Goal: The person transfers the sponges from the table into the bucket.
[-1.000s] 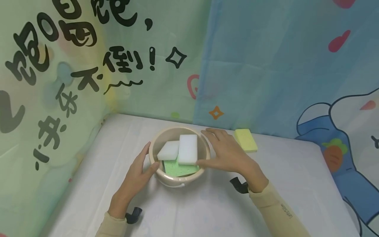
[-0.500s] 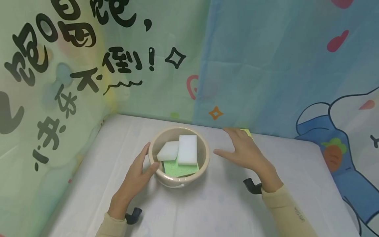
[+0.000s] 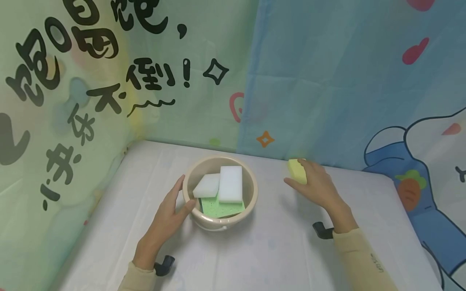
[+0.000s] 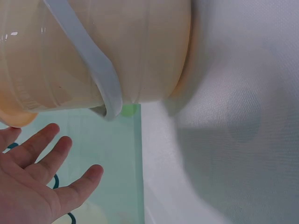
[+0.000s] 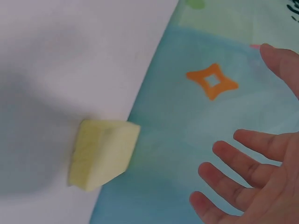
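Yellow sponge [image 3: 297, 171] partly hidden beneath right hand [image 3: 318, 186], fingers spread, not gripping; left hand [image 3: 168, 214] rests open against beige bucket [image 3: 251, 194].

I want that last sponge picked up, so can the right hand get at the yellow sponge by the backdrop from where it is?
Probably yes. The right hand is spread open right at the yellow sponge, nothing lies between them, and the bowl sits off to the side.

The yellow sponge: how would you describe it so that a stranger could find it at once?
Look at the white table, at its far edge under the blue curtain. Right of the beige bucket, by the right hand, lies the yellow sponge. It is the only sponge outside the bucket, and the only yellow one.
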Available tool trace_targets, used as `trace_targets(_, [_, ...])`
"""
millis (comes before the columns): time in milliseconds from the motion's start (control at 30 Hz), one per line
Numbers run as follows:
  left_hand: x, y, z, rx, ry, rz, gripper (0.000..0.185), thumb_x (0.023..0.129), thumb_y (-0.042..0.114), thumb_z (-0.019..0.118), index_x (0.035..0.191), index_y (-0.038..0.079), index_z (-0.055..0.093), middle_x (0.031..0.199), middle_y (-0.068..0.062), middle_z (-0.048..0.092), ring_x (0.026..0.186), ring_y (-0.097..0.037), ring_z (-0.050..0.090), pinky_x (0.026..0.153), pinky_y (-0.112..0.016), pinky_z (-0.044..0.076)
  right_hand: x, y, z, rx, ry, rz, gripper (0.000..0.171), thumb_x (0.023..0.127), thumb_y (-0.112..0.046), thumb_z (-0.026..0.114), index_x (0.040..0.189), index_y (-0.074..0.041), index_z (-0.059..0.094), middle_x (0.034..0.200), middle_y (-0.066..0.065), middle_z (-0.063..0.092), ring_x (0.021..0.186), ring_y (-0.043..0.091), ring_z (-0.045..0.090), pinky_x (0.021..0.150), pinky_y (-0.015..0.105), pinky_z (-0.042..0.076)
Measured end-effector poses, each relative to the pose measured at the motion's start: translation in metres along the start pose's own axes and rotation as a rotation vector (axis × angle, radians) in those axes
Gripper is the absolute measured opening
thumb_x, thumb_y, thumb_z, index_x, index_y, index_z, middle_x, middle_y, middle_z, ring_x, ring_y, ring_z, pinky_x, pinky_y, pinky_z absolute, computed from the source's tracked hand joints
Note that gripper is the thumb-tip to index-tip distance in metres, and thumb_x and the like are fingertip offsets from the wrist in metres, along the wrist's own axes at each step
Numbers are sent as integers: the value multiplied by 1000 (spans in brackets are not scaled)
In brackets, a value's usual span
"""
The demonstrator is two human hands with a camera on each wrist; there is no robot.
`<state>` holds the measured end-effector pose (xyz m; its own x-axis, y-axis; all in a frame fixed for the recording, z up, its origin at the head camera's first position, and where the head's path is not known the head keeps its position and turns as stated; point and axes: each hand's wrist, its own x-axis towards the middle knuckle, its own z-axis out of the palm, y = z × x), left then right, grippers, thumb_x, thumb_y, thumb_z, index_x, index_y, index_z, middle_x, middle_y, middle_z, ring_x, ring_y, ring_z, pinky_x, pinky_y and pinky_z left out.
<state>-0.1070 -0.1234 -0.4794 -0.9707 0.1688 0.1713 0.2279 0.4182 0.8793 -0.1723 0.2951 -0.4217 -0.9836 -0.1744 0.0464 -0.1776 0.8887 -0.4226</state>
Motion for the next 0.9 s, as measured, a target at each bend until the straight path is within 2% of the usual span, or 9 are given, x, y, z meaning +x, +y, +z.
trace_targets(233, [-1,0,0,3,4,6,75,100,41,60,161,22,21,153,-5,43,146,-27,29,115,-62,22,-3,14,5,-24,48,32,82,94,-45,66,145,13,38,138,38,42,122,55,41,91,73,37])
trace_targets(367, [0,0,0,0,3,9,75,100,42,60,161,21,21,153,-5,43,146,-27,28,115,-62,21,-2,27,11,-24,71,60,81,94,-45,66,144,13,39,132,36,48,111,49,48,81,66,42])
trace_targets(500, [0,0,0,1,2,12,75,100,42,60,161,21,21,153,-5,42,146,-27,28,115,-61,21,0,41,18,-26,66,124,80,94,-46,66,142,13,41,125,34,51,102,44,49,75,59,43])
trace_targets(900, [1,1,-1,5,-2,12,75,100,41,60,161,18,22,153,-6,43,146,-27,28,115,-61,22,9,69,38,-75,36,248,91,92,-54,64,140,18,38,125,42,45,110,57,46,81,69,43])
